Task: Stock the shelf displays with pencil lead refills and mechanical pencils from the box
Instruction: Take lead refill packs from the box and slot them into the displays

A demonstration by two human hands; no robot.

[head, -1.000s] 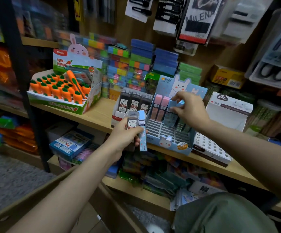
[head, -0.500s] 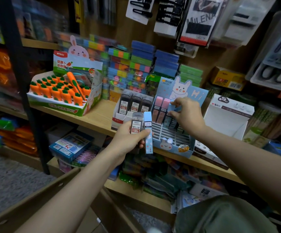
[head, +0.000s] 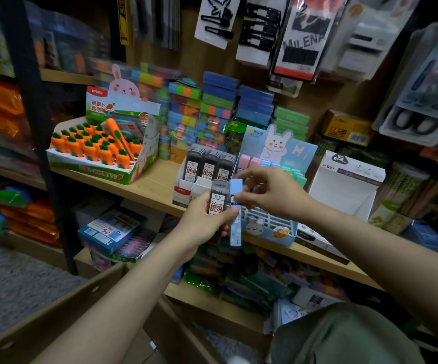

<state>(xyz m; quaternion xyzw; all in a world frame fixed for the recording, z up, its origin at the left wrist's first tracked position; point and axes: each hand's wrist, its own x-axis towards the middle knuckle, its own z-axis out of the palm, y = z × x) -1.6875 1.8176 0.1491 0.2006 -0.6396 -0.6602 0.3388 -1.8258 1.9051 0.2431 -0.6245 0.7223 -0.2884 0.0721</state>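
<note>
The scene is dim, lit softly from above and in front — the wooden shelf (head: 157,187) and the forearms catch the most light. The lower shelves and the left and right margins fall into deep shadow. Motion blur smears the stacked coloured packs (head: 186,119) and the hanging cards (head: 304,35). Wide-angle distortion bows the shelf edges and stretches the corners — detail there turns soft. The plastic wrapping shows faint glare.

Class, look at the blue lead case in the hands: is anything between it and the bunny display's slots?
Nothing visible blocks it. The right hand pinches the blue lead case just in front of the bunny display, whose white slotted tray sits open behind it.
</note>
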